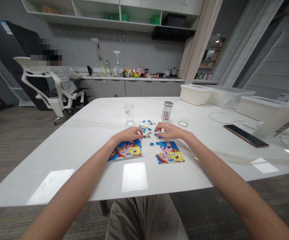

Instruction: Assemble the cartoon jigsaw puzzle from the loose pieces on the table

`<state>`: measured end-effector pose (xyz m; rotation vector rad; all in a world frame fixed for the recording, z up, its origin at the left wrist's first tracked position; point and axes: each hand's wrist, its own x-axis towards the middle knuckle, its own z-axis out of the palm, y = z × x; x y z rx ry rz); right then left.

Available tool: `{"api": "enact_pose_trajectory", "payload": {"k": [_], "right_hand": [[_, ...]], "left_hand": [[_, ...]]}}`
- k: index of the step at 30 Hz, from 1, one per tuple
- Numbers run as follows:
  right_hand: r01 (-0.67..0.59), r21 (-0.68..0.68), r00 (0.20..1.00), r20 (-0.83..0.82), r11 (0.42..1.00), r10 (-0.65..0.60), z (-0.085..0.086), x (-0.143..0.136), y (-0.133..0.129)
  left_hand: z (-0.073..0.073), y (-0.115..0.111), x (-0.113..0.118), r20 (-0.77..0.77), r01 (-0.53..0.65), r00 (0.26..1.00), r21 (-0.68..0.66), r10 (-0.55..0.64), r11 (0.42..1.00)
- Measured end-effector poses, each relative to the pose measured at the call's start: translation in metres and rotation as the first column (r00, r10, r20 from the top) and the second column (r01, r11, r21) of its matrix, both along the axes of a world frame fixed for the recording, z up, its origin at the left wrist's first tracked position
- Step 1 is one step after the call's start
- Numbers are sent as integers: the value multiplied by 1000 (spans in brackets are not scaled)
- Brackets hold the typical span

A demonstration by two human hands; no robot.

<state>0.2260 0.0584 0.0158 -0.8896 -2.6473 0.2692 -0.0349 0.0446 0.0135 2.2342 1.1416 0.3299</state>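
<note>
Loose jigsaw pieces (144, 128), mostly blue and yellow, lie scattered on the white table between my hands. At the pile's left side is my left hand (132, 133), fingers curled and pressed together; what they hold, if anything, is hidden. My right hand (168, 130) hovers low at the pile's right, its fingers bent with a gap between index finger and thumb. Blue pieces (157, 135) show just under its fingertips. Nearer me lies a partly joined cartoon puzzle (170, 153) with a jagged left edge. A matching picture sheet (132, 149) sits below my left hand. One blue piece (152, 144) lies by the puzzle's upper left.
Behind the pieces stand a clear jar (129, 115) and a printed canister (166, 111) with a silver lid. A ring-shaped lid (183, 124) lies right of them. Farther right are a phone (245, 135), cables and storage boxes (195, 95). A person sits in a white chair (57, 100).
</note>
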Motion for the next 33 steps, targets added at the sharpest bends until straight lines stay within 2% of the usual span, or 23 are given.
{"api": "enact_pose_trajectory", "payload": {"k": [4,8,14,21,27,33], "right_hand": [[30,-140,996,90,990,-18,1,-2,-4],[84,-207,993,102,975,-64,-1,-6,-1],[73,-150,996,63,986,-64,-5,-12,-1],[-33,-83,999,-29,996,31,-11,-24,-3],[-23,-77,1000,3,997,23,-18,-27,-2],[-11,-105,999,33,994,15,-16,-28,-7]], "left_hand": [[-2,1,0,-6,-13,1000,-8,13,1000],[-3,0,0,-6,-9,1000,-12,9,1000],[-2,-1,0,-1,-12,1000,6,12,1000],[-1,-2,1,-15,-6,1000,34,7,999],[-1,-2,0,-21,-9,1000,46,10,999],[-2,-1,0,-25,-17,1000,42,18,999]]}}
